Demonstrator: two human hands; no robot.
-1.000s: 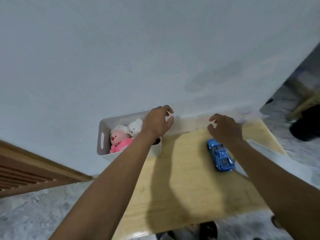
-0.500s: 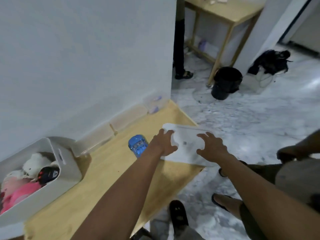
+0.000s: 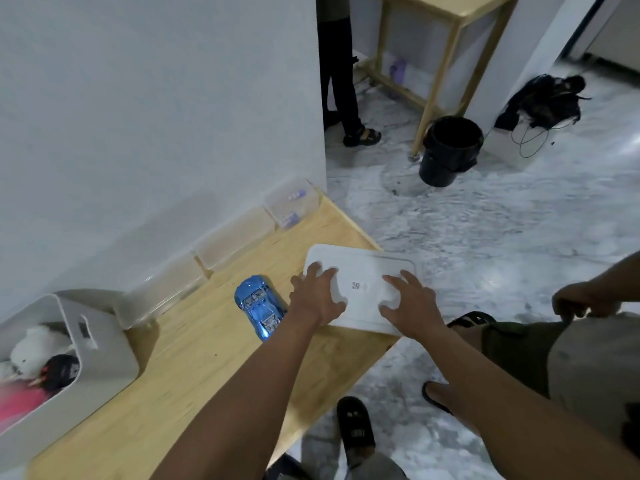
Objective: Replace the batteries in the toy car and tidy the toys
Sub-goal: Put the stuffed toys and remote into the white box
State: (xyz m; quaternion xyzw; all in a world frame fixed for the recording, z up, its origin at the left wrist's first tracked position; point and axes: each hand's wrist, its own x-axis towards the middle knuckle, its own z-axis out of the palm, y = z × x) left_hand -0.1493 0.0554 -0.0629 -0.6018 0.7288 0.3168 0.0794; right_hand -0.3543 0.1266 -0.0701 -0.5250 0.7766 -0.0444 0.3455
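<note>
A shiny blue toy car lies on the wooden table, just left of my left hand. A flat white lid sits at the table's right corner and overhangs the edge. My left hand grips its left end, and my right hand presses on its right part with fingers spread. A white bin at the far left holds a white plush, a black toy and something pink.
Clear plastic containers line the wall behind the car. Off the table's right edge is marble floor with a black bucket, another wooden table, a standing person's legs and another person's hand.
My view swung right from the bin to the table's right corner. Both hands left the bin and car area and came down on the white lid, where they have stayed.
</note>
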